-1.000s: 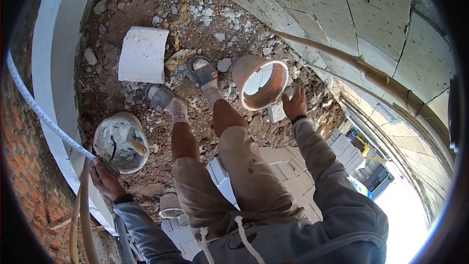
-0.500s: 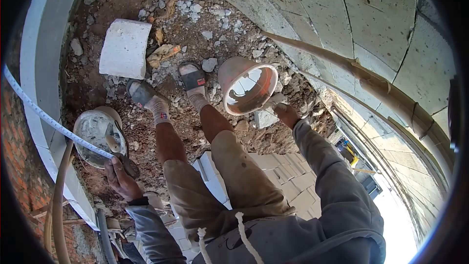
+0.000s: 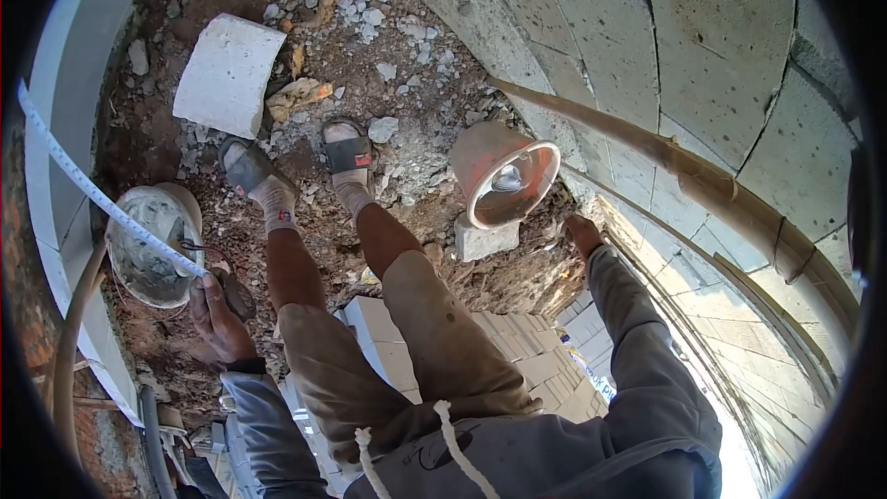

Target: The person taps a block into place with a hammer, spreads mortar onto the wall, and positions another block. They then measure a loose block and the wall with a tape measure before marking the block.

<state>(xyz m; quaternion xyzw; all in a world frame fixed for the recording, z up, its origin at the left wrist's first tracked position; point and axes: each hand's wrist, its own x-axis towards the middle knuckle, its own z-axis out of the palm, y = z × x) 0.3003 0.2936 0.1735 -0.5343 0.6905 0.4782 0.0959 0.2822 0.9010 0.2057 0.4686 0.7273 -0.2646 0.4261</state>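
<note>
The tape measure [image 3: 92, 196] runs as a long white band from my left hand [image 3: 217, 314] up toward 10 o'clock, across the grey bucket of mortar [image 3: 148, 245] and on to the left edge of the view. My left hand sits at about 8 o'clock from the middle of the picture, fingers closed around the dark case of the tape, so the band starts right at my fist. Whether the thumb presses a lock I cannot tell.

My right hand [image 3: 582, 233] is well apart from the tape, at about 3 o'clock from the middle, low against the block wall [image 3: 721, 46]. It is just beside the orange bucket [image 3: 504, 176], which lies tilted with its mouth turned to the wall — the hand is at 4 o'clock of the bucket's rim. The hand shows small and partly hidden, and I cannot tell how far it is open or whether it has hold of something.

Between the two hands are my legs, with my feet [image 3: 296, 171] in sandals and socks on the rubble ground. A white block [image 3: 226, 74] lies at 11 o'clock from my feet, and a smaller piece of block [image 3: 485, 240] lies just under the orange bucket. A tan hose [image 3: 647, 143] runs along the wall — it passes above my right hand.
</note>
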